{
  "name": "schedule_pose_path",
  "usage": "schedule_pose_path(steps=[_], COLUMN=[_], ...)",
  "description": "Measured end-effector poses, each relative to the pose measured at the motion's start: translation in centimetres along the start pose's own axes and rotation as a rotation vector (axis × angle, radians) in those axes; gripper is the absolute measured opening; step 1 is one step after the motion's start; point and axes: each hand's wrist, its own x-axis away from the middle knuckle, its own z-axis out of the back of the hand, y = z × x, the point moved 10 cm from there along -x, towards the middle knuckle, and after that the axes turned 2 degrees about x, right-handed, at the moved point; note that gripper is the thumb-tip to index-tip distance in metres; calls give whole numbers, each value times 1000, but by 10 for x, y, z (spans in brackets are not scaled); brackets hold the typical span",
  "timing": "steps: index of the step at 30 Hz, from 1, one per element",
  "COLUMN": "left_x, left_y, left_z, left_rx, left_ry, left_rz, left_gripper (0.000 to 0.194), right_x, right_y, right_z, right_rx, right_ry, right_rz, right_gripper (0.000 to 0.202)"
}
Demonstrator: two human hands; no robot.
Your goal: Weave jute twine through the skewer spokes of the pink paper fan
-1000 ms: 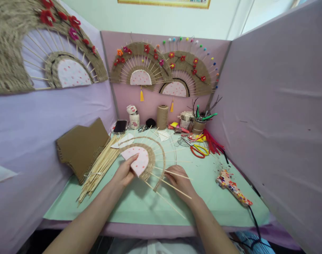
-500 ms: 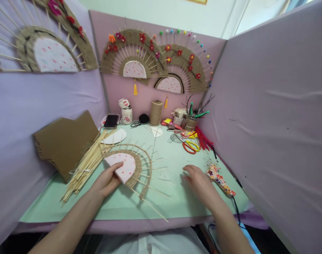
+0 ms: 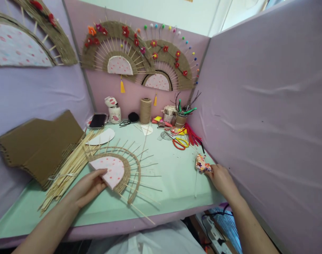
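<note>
A half-round fan frame (image 3: 126, 173) of thin sticks and twine has a pink dotted panel (image 3: 111, 169) at its centre. My left hand (image 3: 90, 188) grips the straight edge of that panel, thumb on top, and holds the fan tilted over the table's left half. At the right, my right hand (image 3: 221, 180) is closed round the handle end of a glue gun (image 3: 201, 163) wrapped in flower-patterned cloth. A thin pale strand or stick hangs beside the gun's front.
A bundle of sticks (image 3: 68, 169) and brown cardboard (image 3: 39, 144) lie left. Scissors (image 3: 180, 143), red pipe cleaners (image 3: 193, 134), a twine spool (image 3: 145, 111) and a phone (image 3: 98, 120) are toward the back. Finished fans (image 3: 118, 46) hang on the partition.
My right hand has moved right and taken hold of the glue gun, which is turned and shifted. My left hand still holds the fan. The whole view has swung right.
</note>
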Motion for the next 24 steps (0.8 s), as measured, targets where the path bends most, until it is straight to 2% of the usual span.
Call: schedule_pose_path(steps=[3,6,8,10,12,14,16,18,19,21,22,24], left_x=[8,17,20,21,20,20,22,21,19,13,10,1], left_y=[-5,-7,-2,10,27,46,67,82,84,89,89,84], left_z=[0,6,16,25,24,7,-24,-63,-83,-117,-127,-135], left_rx=[-143,-312,-471,-662,-834,-941,-973,-957,-950,-939,-951,-1026], left_ry=[-54,-96,-92,-79,-74,-85,-93,-126,-166,-214,-213,-165], left_rz=[98,179,170,105,-2,-141,-316,-476,-541,-717,-813,-956], left_gripper=[18,23,27,31,32,31,29,26,26,25,24,25], right_x=[-12,-19,-21,-27,-41,-65,-100,-141,-165,-215,-239,-277], right_y=[5,8,8,-1,-26,-70,-126,-186,-213,-252,-266,-286], right_z=[1,-8,-4,18,54,95,130,150,154,154,150,145], right_rx=[-14,30,74,75,-1,-133,-261,-328,-345,-378,-392,-441], right_ry=[69,-9,-47,-6,92,209,286,305,292,252,225,210], right_rz=[-31,-68,-90,-84,-20,136,335,519,574,554,511,424], right_gripper=[26,29,33,39,41,42,39,37,38,46,51,58])
